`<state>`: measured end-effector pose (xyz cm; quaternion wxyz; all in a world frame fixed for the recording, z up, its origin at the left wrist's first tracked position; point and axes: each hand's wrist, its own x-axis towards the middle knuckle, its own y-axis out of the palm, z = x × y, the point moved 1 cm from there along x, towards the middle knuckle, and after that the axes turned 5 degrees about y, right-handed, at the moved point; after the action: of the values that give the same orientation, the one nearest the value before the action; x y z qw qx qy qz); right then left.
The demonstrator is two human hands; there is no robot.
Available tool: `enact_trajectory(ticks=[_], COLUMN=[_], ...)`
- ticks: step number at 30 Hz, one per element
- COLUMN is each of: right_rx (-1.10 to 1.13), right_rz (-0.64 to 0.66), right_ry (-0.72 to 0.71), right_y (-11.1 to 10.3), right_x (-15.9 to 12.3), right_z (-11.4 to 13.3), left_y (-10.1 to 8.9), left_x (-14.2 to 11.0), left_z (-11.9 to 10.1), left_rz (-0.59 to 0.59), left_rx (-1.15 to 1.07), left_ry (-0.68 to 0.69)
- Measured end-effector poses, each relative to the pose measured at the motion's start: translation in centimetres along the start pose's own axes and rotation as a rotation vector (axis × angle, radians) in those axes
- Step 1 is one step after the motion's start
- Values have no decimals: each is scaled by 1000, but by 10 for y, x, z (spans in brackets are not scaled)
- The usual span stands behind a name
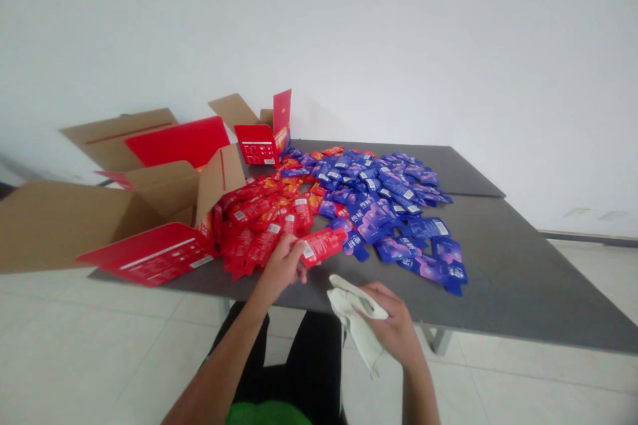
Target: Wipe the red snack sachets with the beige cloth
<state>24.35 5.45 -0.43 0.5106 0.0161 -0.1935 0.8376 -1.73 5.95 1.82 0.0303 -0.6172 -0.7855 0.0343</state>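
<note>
My left hand (288, 264) is closed on the end of a red pouch (323, 246) with a white barcode label and a narrow spout-like tip pointing right. In my right hand (391, 322) is a crumpled off-white cloth (356, 312), gripped in the fingers with its lower part hanging past the table's front edge. Just beyond my left hand lies a heap of red pouches (254, 212). To its right spreads a heap of blue-purple pouches (371, 212), a few of them scattered nearer my right hand.
A large open red carton (154, 255) stands at the table's left, flaps spread. Behind it are another red carton's flaps (179, 141) and a smaller open red carton (256, 145). The dark grey table (523, 279) extends right, with a white wall (399, 46) behind.
</note>
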Motion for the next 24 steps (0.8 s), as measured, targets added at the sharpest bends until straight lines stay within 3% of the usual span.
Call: enact_trajectory(ticks=[4,9,13,24], right_rx=[-31,-60,-84,-111], right_rz=[9,-29,-61,-82], right_ry=[23,41,46,69], right_y=[-1,0,2,4], right_x=[0,0,1,3], right_z=[-3,-3,-2,0], left_y=[8,11,8,1], left_x=[-31,-48,-52,-55], left_z=[30,38,35,25], left_rz=[-86,-53,-7,-27], left_rx=[-161,-168,-47,440], left_ry=[-98,-105,-69,108])
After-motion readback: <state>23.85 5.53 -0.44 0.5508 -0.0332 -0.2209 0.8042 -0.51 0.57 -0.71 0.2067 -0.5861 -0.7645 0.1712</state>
